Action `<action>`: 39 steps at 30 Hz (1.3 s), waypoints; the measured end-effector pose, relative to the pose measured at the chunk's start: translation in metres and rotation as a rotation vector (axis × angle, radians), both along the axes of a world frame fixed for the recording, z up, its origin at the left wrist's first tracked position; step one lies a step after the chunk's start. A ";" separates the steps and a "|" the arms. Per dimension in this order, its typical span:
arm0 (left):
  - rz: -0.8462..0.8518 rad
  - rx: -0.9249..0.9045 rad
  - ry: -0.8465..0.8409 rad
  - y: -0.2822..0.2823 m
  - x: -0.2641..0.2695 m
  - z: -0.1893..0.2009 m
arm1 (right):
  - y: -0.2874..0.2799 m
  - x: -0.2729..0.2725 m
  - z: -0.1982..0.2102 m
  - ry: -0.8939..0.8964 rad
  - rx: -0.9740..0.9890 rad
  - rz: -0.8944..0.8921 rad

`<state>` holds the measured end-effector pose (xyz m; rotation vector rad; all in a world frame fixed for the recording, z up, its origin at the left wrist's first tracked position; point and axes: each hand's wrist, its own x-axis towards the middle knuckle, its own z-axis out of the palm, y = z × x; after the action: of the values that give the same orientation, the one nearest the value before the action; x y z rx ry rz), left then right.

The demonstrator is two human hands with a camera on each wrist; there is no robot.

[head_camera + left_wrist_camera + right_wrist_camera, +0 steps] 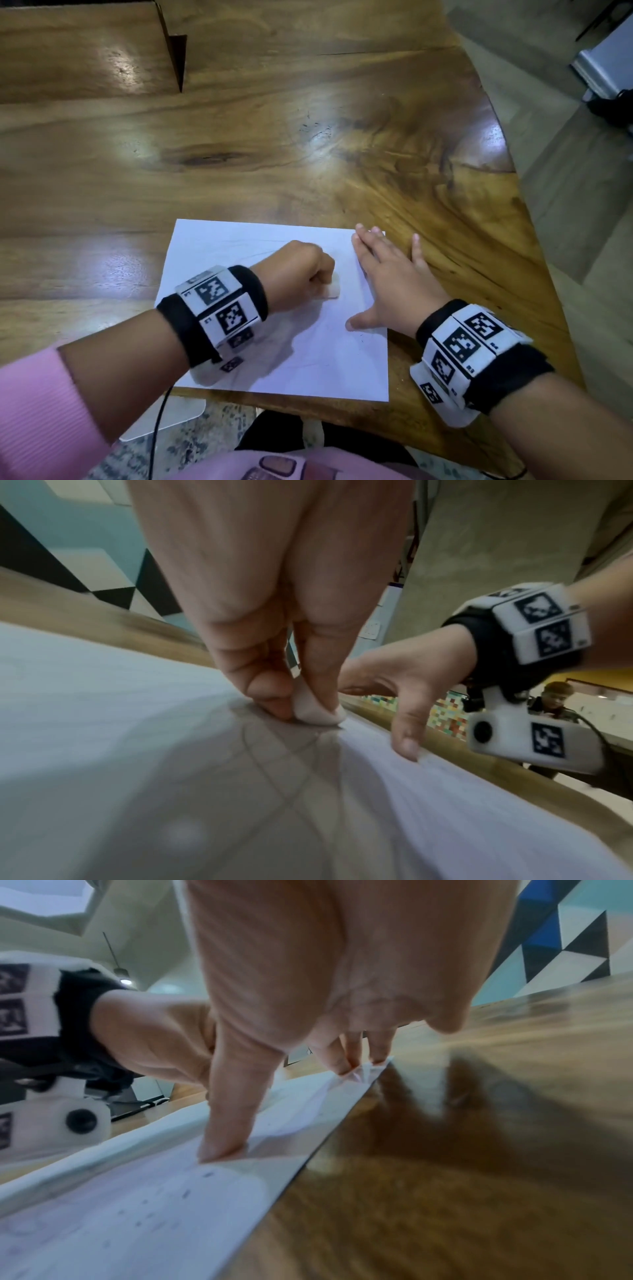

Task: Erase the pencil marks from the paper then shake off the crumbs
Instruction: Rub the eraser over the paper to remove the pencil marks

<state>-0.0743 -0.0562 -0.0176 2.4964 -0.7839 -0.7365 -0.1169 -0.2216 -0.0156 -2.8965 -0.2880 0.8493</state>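
Paper (301, 356) — one white sheet, flat on the wooden table (308, 154), near the table's front edge. Faint pencil lines (274, 772) cross the sheet; small dark specks (161, 1213) lie on it toward its right edge. Eraser (316, 711), white, pinched between thumb and fingers of the left hand (301, 270), its tip pressed to the paper near mid-sheet. Right hand (390, 277) spread flat — fingertips and thumb pressing the paper's right edge, little finger off the sheet on the table.
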 end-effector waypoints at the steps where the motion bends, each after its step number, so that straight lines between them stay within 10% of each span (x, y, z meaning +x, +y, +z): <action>1: 0.014 0.002 -0.008 -0.001 0.002 0.000 | 0.000 0.000 0.000 0.002 -0.007 0.004; 6: 0.285 -0.053 -0.119 -0.018 0.032 0.000 | -0.001 -0.001 0.000 -0.011 -0.033 0.022; 11: -0.009 -0.004 0.006 0.002 -0.014 -0.003 | -0.001 -0.001 -0.002 -0.016 -0.016 0.015; 17: 0.221 -0.031 -0.079 -0.020 0.028 0.000 | -0.002 -0.002 0.000 -0.018 -0.034 0.022; 23: -0.128 0.025 0.003 -0.009 -0.017 0.001 | 0.000 -0.001 0.002 -0.005 -0.018 0.008; 28: 0.181 -0.007 -0.081 -0.023 0.024 -0.001 | 0.002 -0.001 0.002 0.010 -0.014 -0.007; 34: -0.115 0.037 -0.008 -0.004 -0.019 0.003 | 0.003 0.000 0.003 0.022 0.006 -0.027; 39: 0.283 -0.035 -0.127 -0.006 0.035 0.005 | 0.007 0.001 0.005 0.031 -0.034 -0.028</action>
<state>-0.0390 -0.0621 -0.0129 2.5688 -0.4645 -0.4658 -0.1159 -0.2142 -0.0106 -2.9087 -0.2316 0.9027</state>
